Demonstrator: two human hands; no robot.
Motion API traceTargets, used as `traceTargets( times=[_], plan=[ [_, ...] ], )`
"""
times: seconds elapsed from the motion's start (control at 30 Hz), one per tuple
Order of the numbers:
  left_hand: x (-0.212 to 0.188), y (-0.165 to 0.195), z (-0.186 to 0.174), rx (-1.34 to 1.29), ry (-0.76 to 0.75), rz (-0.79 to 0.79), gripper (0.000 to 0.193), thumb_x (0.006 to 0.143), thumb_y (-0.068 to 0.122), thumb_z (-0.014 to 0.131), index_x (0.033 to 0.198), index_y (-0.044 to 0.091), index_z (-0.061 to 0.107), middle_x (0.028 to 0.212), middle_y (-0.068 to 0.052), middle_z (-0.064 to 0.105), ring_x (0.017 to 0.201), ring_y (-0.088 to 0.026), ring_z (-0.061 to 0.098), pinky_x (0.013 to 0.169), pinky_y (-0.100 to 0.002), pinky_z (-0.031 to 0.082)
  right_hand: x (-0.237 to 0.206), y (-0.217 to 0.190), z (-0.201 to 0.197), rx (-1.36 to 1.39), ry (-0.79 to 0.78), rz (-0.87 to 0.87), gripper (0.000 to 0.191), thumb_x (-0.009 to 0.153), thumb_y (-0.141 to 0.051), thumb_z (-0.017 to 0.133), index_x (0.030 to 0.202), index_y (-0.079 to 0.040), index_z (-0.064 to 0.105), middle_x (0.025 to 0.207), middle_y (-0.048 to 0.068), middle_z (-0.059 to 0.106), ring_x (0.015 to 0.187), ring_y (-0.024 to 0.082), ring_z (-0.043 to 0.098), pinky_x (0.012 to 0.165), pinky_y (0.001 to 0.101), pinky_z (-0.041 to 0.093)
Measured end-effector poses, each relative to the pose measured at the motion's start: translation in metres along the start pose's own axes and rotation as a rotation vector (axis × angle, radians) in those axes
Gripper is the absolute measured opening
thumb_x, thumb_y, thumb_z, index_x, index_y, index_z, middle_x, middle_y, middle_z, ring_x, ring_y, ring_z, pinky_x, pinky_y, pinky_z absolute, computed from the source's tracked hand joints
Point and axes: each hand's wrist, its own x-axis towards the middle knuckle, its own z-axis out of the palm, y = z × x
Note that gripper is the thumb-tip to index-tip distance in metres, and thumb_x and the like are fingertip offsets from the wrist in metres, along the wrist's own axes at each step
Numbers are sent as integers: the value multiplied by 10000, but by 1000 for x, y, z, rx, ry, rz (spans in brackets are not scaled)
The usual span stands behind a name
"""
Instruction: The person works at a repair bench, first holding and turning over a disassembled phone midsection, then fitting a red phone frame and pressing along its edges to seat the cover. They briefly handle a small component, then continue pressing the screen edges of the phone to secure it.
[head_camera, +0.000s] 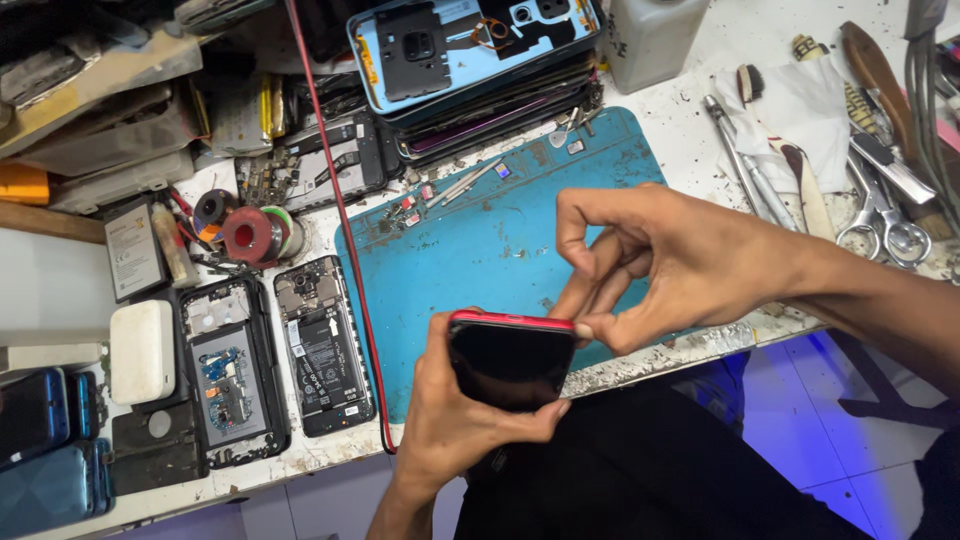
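Note:
My left hand (455, 415) grips a phone with a red frame and dark screen (512, 362), held upright over the front edge of the blue work mat (480, 240). My right hand (655, 265) has its fingers pinched together at the phone's top right corner, touching the red edge. Whether it holds something small between the fingertips is too small to tell.
Two opened phones (285, 360) lie left of the mat, beside a red cable (345, 230). A stack of phone backs (470, 60) sits behind the mat. Solder spools (250, 232), a white block (140, 350), scissors (885, 215) and tweezers (745, 165) lie around.

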Motion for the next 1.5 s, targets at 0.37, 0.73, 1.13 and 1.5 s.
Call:
traceTargets(
  times=[0.37, 0.73, 1.13, 1.5],
  plan=[
    [9, 1, -6, -654, -203, -223, 982, 600, 299, 969, 1413, -17, 518, 1161, -33, 583, 1083, -159, 564, 972, -317, 468, -14, 12, 25, -821, 356, -718, 252, 891, -183, 788, 1054, -33, 670, 1133, 158, 643, 1016, 241, 681, 859, 371, 613],
    [5, 0, 0, -766, -356, -331, 1057, 613, 311, 976, 1489, 0, 473, 1255, -33, 575, 1191, -148, 549, 1068, -300, 450, -4, 9, 19, -1184, 159, -1027, 129, 859, -83, 771, 933, 20, 745, 1004, 138, 690, 942, 283, 672, 802, 404, 603],
    [12, -7, 6, -1023, -292, -272, 631, 890, 238, 800, 1383, -5, 490, 1118, -28, 631, 996, -93, 621, 873, -261, 553, -10, 35, 43, -1074, 81, -919, 178, 860, -187, 810, 948, -58, 725, 1072, 85, 720, 960, 270, 625, 750, 404, 524],
    [15, -6, 13, -1119, -174, -272, 535, 930, 230, 787, 1341, -4, 538, 1049, -26, 617, 899, -83, 606, 741, -248, 555, -24, 53, 70, -1011, 19, -1089, 121, 853, -107, 742, 973, -101, 725, 1061, 62, 704, 906, 172, 596, 776, 369, 473]
  ],
)
